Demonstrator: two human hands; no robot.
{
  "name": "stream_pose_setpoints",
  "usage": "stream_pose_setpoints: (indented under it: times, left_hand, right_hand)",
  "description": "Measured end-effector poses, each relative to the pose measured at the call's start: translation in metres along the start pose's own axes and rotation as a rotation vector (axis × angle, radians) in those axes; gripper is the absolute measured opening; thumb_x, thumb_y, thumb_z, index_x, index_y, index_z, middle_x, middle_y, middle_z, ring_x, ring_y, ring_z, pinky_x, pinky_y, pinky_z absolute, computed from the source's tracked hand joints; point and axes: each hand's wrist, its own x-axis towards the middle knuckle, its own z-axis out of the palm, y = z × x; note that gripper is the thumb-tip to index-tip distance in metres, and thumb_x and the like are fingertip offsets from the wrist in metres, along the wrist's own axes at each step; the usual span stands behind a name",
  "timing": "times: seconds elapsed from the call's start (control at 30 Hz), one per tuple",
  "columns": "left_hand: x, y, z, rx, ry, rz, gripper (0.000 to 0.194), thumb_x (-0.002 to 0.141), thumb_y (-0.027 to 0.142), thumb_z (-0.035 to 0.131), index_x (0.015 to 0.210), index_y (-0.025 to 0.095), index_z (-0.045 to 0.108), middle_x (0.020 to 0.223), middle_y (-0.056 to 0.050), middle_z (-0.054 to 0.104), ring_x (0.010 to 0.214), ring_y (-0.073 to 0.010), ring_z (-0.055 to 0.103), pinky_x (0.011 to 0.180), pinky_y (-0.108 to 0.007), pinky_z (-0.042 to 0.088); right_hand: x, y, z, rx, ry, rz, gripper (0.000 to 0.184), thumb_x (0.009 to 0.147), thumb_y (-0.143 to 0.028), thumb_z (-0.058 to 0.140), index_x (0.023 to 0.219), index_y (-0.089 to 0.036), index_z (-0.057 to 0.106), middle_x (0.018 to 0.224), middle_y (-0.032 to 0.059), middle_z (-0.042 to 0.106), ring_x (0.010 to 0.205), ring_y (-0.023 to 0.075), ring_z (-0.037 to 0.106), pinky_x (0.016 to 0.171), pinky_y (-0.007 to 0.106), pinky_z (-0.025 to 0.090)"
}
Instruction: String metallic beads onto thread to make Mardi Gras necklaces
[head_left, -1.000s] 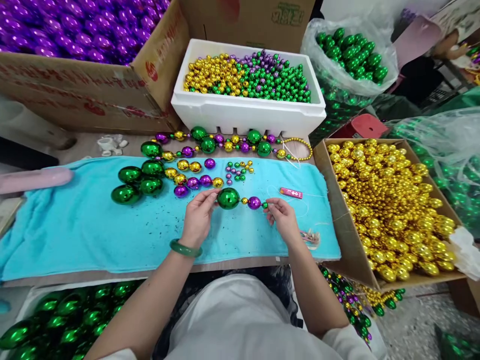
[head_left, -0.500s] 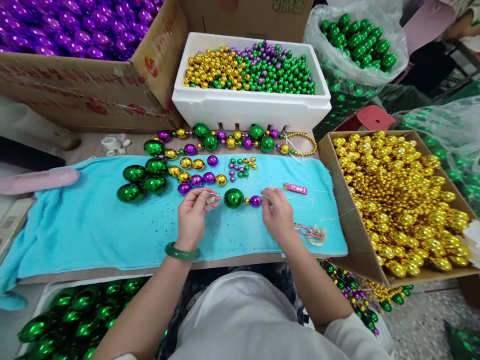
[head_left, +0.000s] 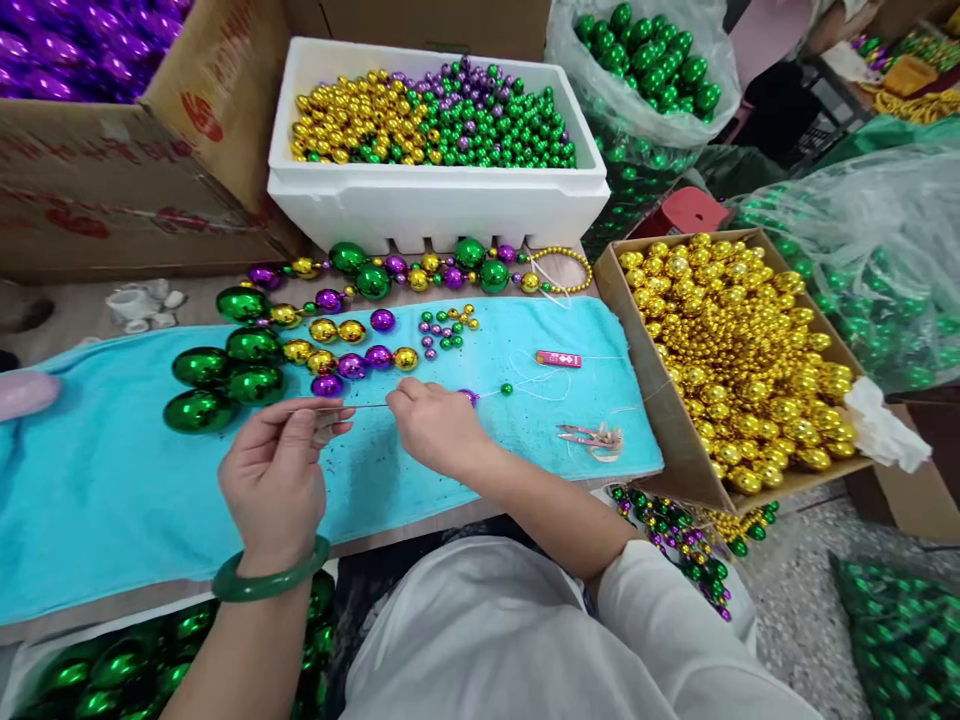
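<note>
My left hand (head_left: 274, 475), with a green bangle at its wrist, pinches a thin needle (head_left: 367, 406) that runs across to the right. At its other end the fingers of my right hand (head_left: 439, 425) are closed on it. A purple bead (head_left: 469, 397) peeks out behind the right hand, which hides the large green bead. Farther right on the thread sits a small green bead (head_left: 507, 389). Large green beads (head_left: 255, 383), gold and purple beads (head_left: 352, 366) and small mixed beads (head_left: 450, 330) lie beyond my hands on the blue towel (head_left: 150, 480).
A finished-looking bead strand (head_left: 397, 272) lies behind the towel. A white foam box (head_left: 435, 200) of small beads stands at the back. On the right are a lighter-like pink packet (head_left: 559, 358), thread snips (head_left: 592, 438) and a carton (head_left: 675, 440) of gold beads.
My right hand has moved left from the purple bead, over the large green bead to the needle. The small green bead has come into sight. The view has shifted right.
</note>
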Motion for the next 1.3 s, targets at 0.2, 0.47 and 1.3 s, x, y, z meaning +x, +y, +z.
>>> stream_pose_setpoints:
  times: [0.2, 0.47, 1.3]
  left_hand:
    - [0.004, -0.025, -0.008, 0.089, -0.072, -0.121, 0.039, 0.074, 0.036, 0.078, 0.111, 0.025, 0.069, 0.104, -0.002, 0.071, 0.093, -0.0191, 0.069, 0.080, -0.033, 0.057]
    - [-0.001, -0.053, -0.003, -0.048, -0.218, -0.268, 0.036, 0.065, 0.043, 0.081, 0.091, 0.021, 0.070, 0.088, -0.004, 0.073, 0.083, -0.0212, 0.068, 0.070, -0.031, 0.057]
    - [0.020, -0.046, 0.021, -0.194, -0.114, -0.314, 0.025, 0.079, 0.040, 0.073, 0.096, 0.023, 0.068, 0.064, 0.002, 0.063, 0.060, -0.0148, 0.061, 0.059, -0.032, 0.058]
  right_hand:
    - [0.008, -0.007, -0.005, 0.031, 0.037, -0.027, 0.025, 0.097, -0.016, 0.036, 0.118, -0.020, 0.050, 0.103, 0.0071, 0.065, 0.091, 0.0236, 0.064, 0.067, 0.033, 0.050]
    - [0.014, -0.019, -0.010, 0.171, 0.059, -0.095, 0.024, 0.099, -0.020, 0.038, 0.118, -0.022, 0.052, 0.105, 0.0038, 0.065, 0.096, 0.0199, 0.059, 0.072, 0.030, 0.049]
    - [-0.068, 0.181, -0.045, -0.184, -0.126, 0.511, 0.036, 0.090, -0.012, 0.043, 0.123, -0.014, 0.058, 0.119, 0.0141, 0.061, 0.108, 0.0258, 0.059, 0.083, 0.033, 0.048]
